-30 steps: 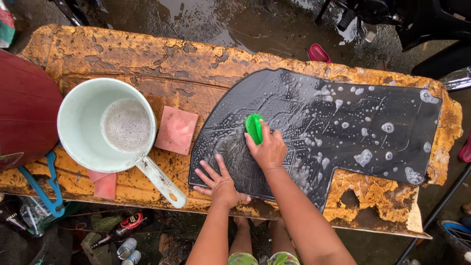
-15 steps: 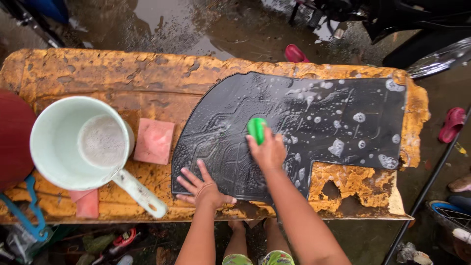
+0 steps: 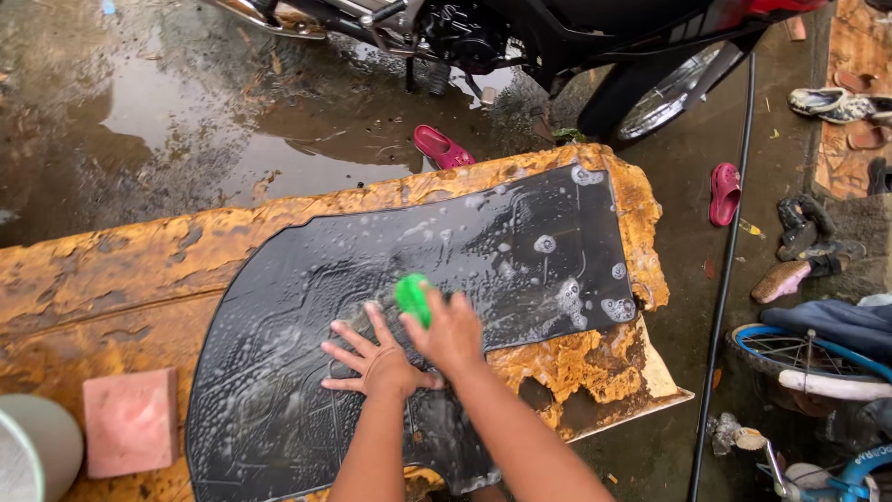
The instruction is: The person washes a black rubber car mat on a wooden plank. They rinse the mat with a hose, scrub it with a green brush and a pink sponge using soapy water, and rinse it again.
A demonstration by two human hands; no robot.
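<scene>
A black rubber floor mat (image 3: 520, 251), wet and dotted with soap foam, lies on a worn yellow-brown wooden table (image 3: 121, 270). My left hand (image 3: 372, 358) rests flat on the mat with its fingers spread, pressing it down. My right hand (image 3: 451, 330) is closed on a green sponge (image 3: 413, 297) that touches the mat just above the left hand.
A pink sponge block (image 3: 130, 420) and the rim of a pale green bucket (image 3: 32, 455) sit at the table's left end. Beyond the table are wet ground, a motorcycle (image 3: 576, 46), pink sandals (image 3: 441, 147), a black hose (image 3: 729, 242) and a bicycle wheel (image 3: 799, 358) at right.
The view has swung right and tilted, so the bucket slid nearly out of frame. Both hands have stayed on the mat, with the sponge shifted slightly along it.
</scene>
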